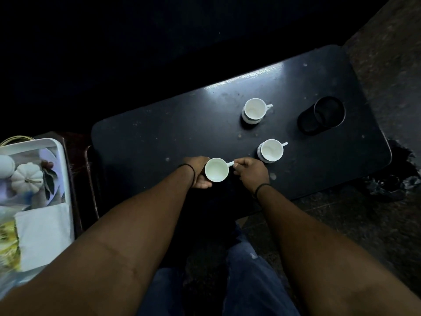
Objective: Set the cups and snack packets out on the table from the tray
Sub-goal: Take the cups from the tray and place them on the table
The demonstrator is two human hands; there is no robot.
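Far left: white tray (pixel 59 148) on a dark stand beside the worktop (pixel 145 142). In it: a white pumpkin-shaped ceramic piece (pixel 27 180), part of another white rounded piece (pixel 5 166) at the frame edge, a folded white napkin (pixel 44 233), and a yellow-printed packet (pixel 8 242) partly cut off, too blurred to read.

Centre: left hand (pixel 198 171) is cupped round the left side of a white cup (pixel 216 169), fingers wrapped on its wall. Black bead band on that wrist. Cup sits upright, mouth up, looks empty, at the near edge of the dark worktop. Can't tell whether its base touches the surface or sits just above it.

Right hand (pixel 251 171) is closed in a pinch on that same cup's handle, which points right. Thin black band on that wrist too.

Further right: second white cup (pixel 271 150) upright on the worktop, just beside the right hand, handle to the right. Third white cup (pixel 254 111) farther back, well apart, handle also right.

Far right: black cylindrical holder (pixel 323 116) standing on the worktop, apart from the cups.
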